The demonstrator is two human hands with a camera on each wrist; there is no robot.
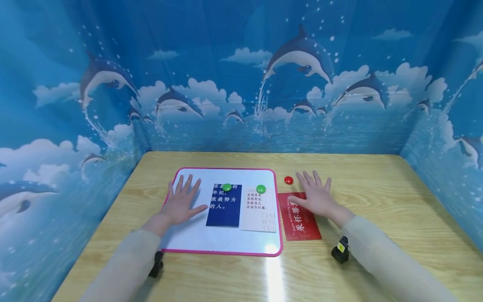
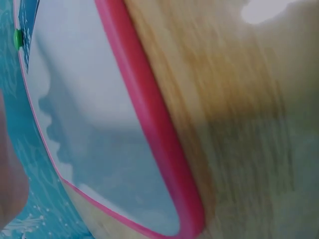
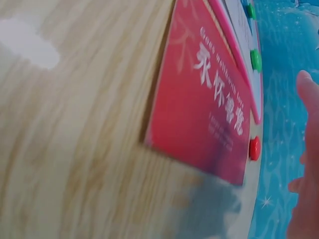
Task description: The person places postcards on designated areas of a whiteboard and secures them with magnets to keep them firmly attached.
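Note:
A whiteboard (image 1: 185,239) with a pink rim lies flat on the table. On it are a dark blue card (image 1: 223,214) and a white card (image 1: 253,218) with printed characters, each with a green round magnet at its top edge, one left (image 1: 227,187) and one right (image 1: 260,189). My left hand (image 1: 180,206) hovers over the board's left side, fingers spread, holding nothing. To the board's right lies a red card (image 1: 302,228), and behind it sits a red magnet (image 1: 288,180). Above the red card's right edge my right hand (image 1: 318,198) is spread, also holding nothing.
The wooden table (image 1: 377,188) extends to the right of the red card. A blue dolphin-print curtain (image 1: 234,84) hangs behind the table and along both sides. Black wrist devices sit under both sleeves, the right one (image 1: 341,250) with a yellow mark.

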